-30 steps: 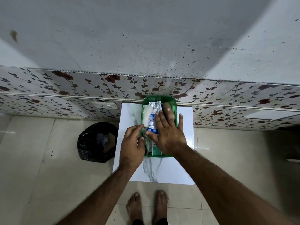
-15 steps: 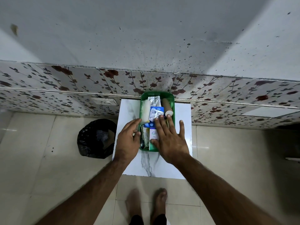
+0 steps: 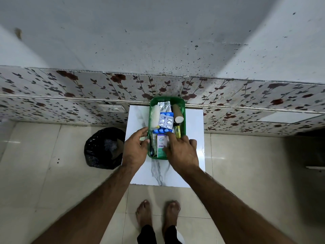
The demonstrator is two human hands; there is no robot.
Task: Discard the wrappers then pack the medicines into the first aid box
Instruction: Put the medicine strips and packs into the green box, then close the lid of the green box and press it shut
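A green first aid box [image 3: 183, 104] stands on a white marbled table top [image 3: 191, 155], against the wall. Inside lie a white gauze roll [image 3: 155, 117], a silver foil strip [image 3: 165, 105], a brown bandage roll [image 3: 177, 113], a blue blister pack [image 3: 166, 122], a yellow item [image 3: 178, 131] and a white-green medicine carton [image 3: 161, 146]. My left hand [image 3: 135, 148] rests at the box's left wall, fingers apart. My right hand [image 3: 182, 152] lies over the box's near right corner, fingers spread, fingertips on the carton and blister pack.
A bin lined with a black bag [image 3: 103, 148] stands on the tiled floor left of the table. A floral-tiled wall [image 3: 70, 95] with a socket [image 3: 112, 108] runs behind. My bare feet [image 3: 158, 213] stand in front of the table.
Both hands have drawn back toward me along the box. My right hand no longer covers the contents, so the blister pack, rolls and carton now show.
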